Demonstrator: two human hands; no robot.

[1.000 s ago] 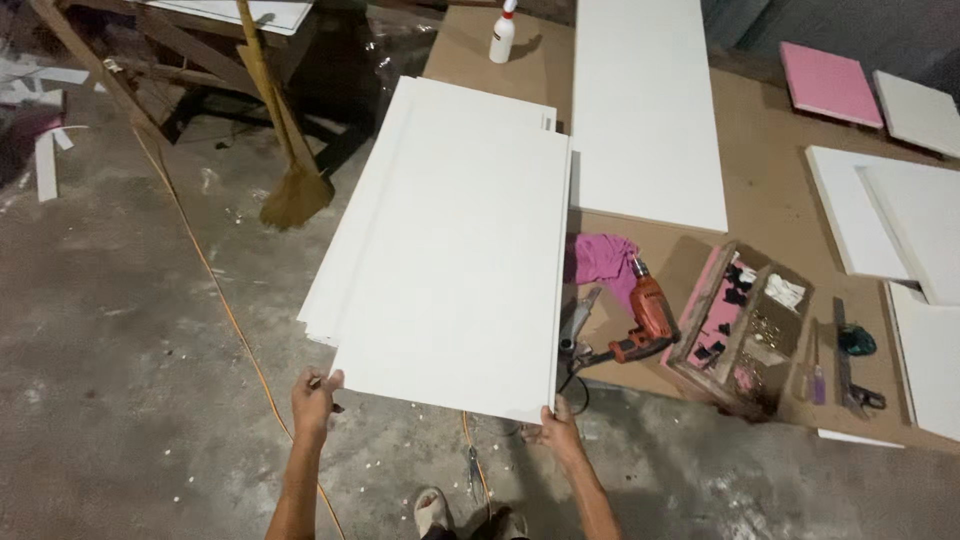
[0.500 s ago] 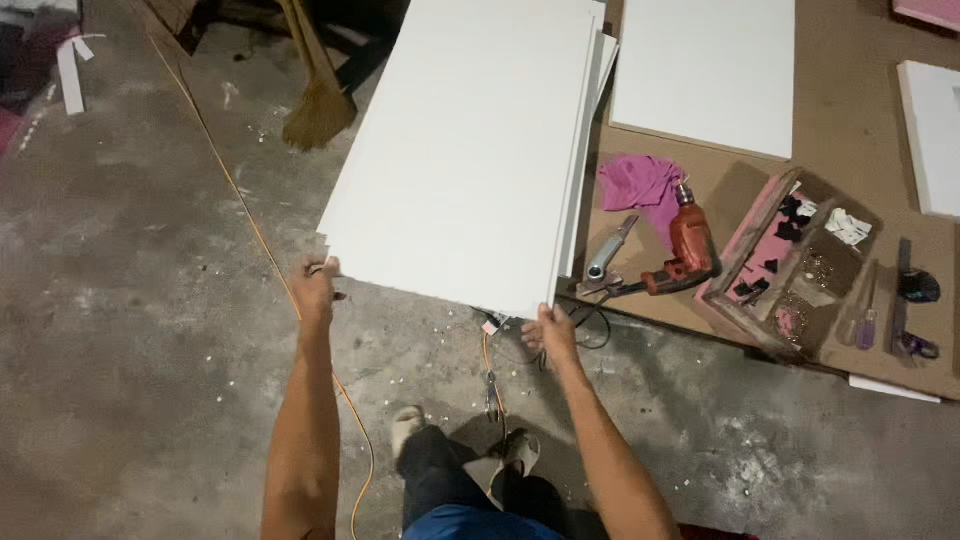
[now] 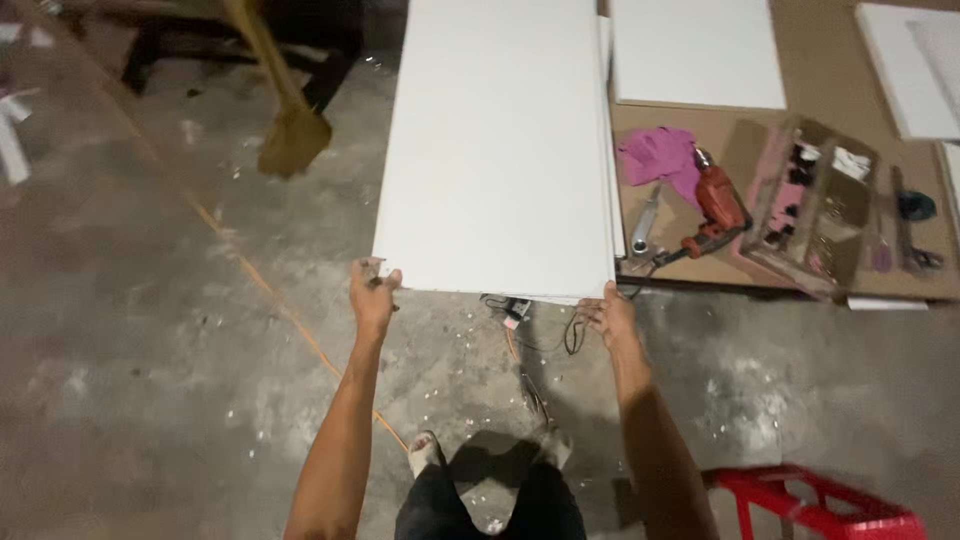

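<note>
While your left hand [image 3: 373,292] gripped the near left corner of the white panel [image 3: 500,150], fingers curled over its edge, your right hand [image 3: 612,315] clutched the near right corner, so both hands were clamped on the same board and spread the full width of it apart. You held the panel out in front of you, its near edge above the concrete floor [image 3: 150,350] and its far end running up out of view. Under its right side lay the edge of a second white board [image 3: 610,130], just peeking out. Right of that sat a brown work surface [image 3: 800,85] low to the floor, with a red drill [image 3: 718,205] lying on it beside a pink rag [image 3: 662,155]. Further right stood a compartmented tray [image 3: 815,205] of small parts, and beyond it more white panels [image 3: 697,52] lay flat on the surface. Below the held panel, a tangle of dark cable [image 3: 560,325] ran across the floor, and an orange cord [image 3: 260,285] stretched diagonally to your left. A broom [image 3: 292,135] leaned in at upper left. Your feet [image 3: 425,450] showed beneath you, and a red stool [image 3: 820,500] stood at the lower right, close to your right arm.
</note>
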